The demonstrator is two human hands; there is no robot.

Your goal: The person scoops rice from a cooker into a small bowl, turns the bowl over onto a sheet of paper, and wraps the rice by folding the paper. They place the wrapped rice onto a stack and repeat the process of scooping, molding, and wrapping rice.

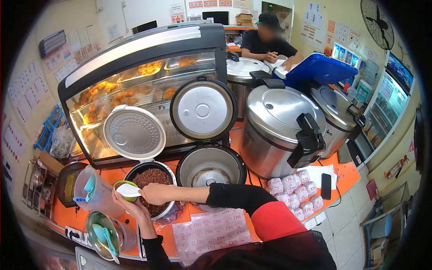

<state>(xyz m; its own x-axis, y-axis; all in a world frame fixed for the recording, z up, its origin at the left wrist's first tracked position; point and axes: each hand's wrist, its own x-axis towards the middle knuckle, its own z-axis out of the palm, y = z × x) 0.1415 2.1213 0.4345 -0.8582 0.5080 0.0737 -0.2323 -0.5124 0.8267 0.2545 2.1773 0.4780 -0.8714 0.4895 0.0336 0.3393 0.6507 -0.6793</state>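
My left hand (136,210) holds a small green bowl (130,198) from below, at the left edge of an open rice cooker. In my right hand (158,193) is a white rice paddle (128,189), its flat blade lying over the bowl's opening. The paddle hides most of what the bowl contains. Reddish-brown rice (151,176) fills the cooker just beyond my hands, and its white lid (134,133) stands raised. To the right, a second open cooker (211,162) shows a bare metal inside, below my right forearm. Printed wrapping paper (213,231) lies nearest me.
A lit glass display case (135,90) with fried food stands behind the cookers. Large steel rice cookers (281,121) and several wrapped packets (292,191) are on the right, with a phone (326,186). Plastic containers (96,193) stand left. A person (270,40) leans on the far counter.
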